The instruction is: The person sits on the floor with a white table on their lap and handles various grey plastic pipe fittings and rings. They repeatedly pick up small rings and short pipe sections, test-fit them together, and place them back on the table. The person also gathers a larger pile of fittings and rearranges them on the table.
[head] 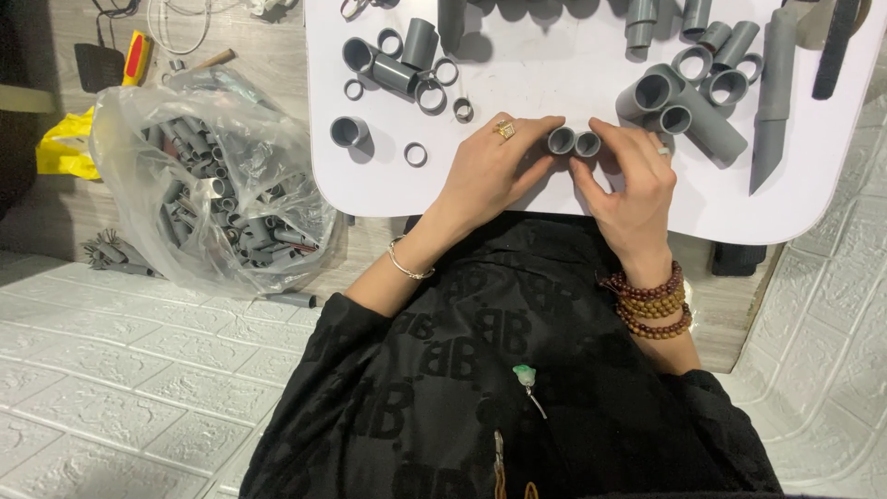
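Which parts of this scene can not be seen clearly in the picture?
- Head view: the lower ends of the two short grey pipe pieces are covered by the left hand and right hand, so how each grip sits underneath is unclear.
- Head view: the pipes at the white table top edge are cut off by the frame.
- Head view: pieces inside the plastic bag are blurred by the crumpled film.

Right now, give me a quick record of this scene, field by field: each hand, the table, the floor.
Left hand: holds a short grey pipe piece
Right hand: holds a second grey pipe piece, side by side with the first
Table: white, strewn with grey pipe sections and rings
Floor: clear plastic bag of grey pipe pieces, left of the table
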